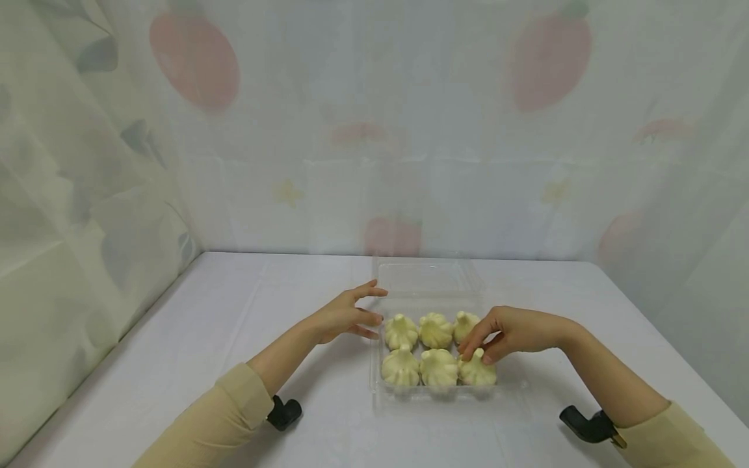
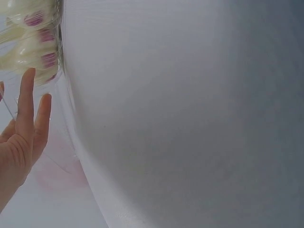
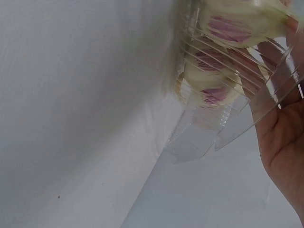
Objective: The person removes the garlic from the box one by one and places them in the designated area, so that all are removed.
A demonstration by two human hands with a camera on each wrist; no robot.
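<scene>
Six dumplings [image 1: 435, 351] in clear tray [image 1: 430, 281].
Right hand [image 1: 515, 331] apparently pinched near-right dumpling [image 1: 478, 369]; left hand [image 1: 345, 316], fingers spread, steadied tray.

White table [image 1: 205, 338], fruit-print curtain [image 1: 374, 130] behind

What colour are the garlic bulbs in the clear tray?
Pale cream-yellow garlic bulbs; purple patches show on them through the tray in the right wrist view. Head view shows them best.

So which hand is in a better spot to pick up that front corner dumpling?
Probably the right hand: its fingertips already sit on the front right dumpling in the clear plastic tray. The left hand rests open at the tray's left edge, touching no dumpling.
</scene>
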